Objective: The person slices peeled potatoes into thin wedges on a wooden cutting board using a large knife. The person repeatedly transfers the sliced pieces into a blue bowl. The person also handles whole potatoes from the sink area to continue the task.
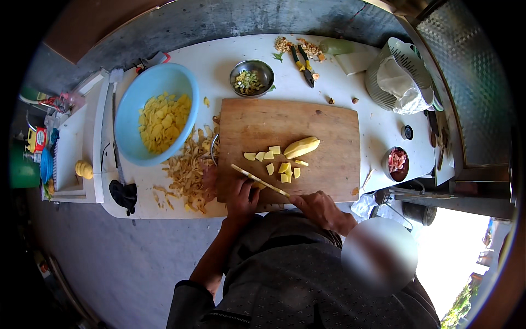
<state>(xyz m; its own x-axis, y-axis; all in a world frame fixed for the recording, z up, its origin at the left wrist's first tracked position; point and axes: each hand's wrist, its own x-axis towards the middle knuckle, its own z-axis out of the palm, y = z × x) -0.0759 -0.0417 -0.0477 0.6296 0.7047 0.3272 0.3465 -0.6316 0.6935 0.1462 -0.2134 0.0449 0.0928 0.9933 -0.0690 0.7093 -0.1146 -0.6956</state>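
Note:
My right hand [322, 210] grips a kitchen knife, its narrow blade [260, 180] slanting across the near part of a wooden cutting board [329, 120]. My left hand [243, 197] is curled at the board's near edge, just behind the blade. A yellow potato piece [257, 186] shows at its fingertips, partly hidden by blade and fingers. Beyond the knife lie several cut potato chunks [285, 168] and a longer peeled potato [302, 146].
Left of the board, brown peelings [189, 162] are heaped beside a light-blue basin [189, 82] of potato pieces. Behind it stand a metal bowl [267, 74] of chopped greens and pliers [304, 66]. On the right are a pale basket [383, 74] and a small bowl of meat [397, 160].

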